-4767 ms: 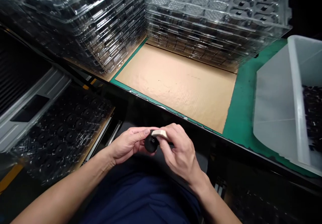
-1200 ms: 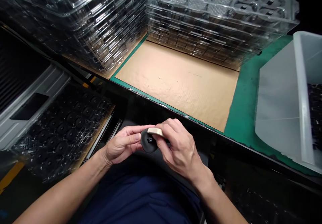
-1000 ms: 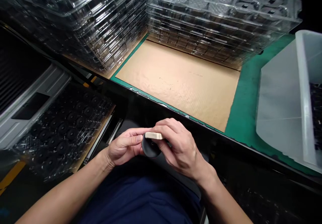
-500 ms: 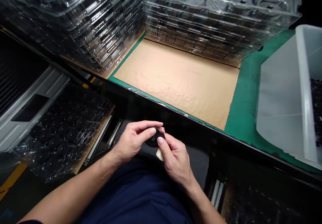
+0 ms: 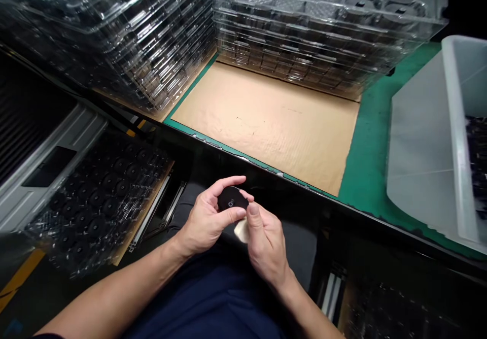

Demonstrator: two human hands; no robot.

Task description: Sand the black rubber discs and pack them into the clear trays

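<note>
A round black part (image 5: 231, 198) with small light marking is held over my lap, in front of the table edge. My left hand (image 5: 209, 217) grips it, thumb along its lower edge and index finger over the top. My right hand (image 5: 266, 232) is closed at the part's right edge, with a white cloth (image 5: 241, 231) bunched under its fingers. Its fingertips meet the rim of the part; the contact behind the thumb is hidden.
Stacked clear plastic trays (image 5: 312, 29) stand behind a cardboard sheet (image 5: 266, 126) on the green table (image 5: 375, 161). More trays (image 5: 152, 49) rise at left. A white bin (image 5: 422, 146) holds dark parts at right. A tray of black discs (image 5: 95, 197) lies low at left.
The black part has tilted and shifted slightly up and left. My left thumb has slid down to its lower edge, and my right thumb has moved off its face to the right.
</note>
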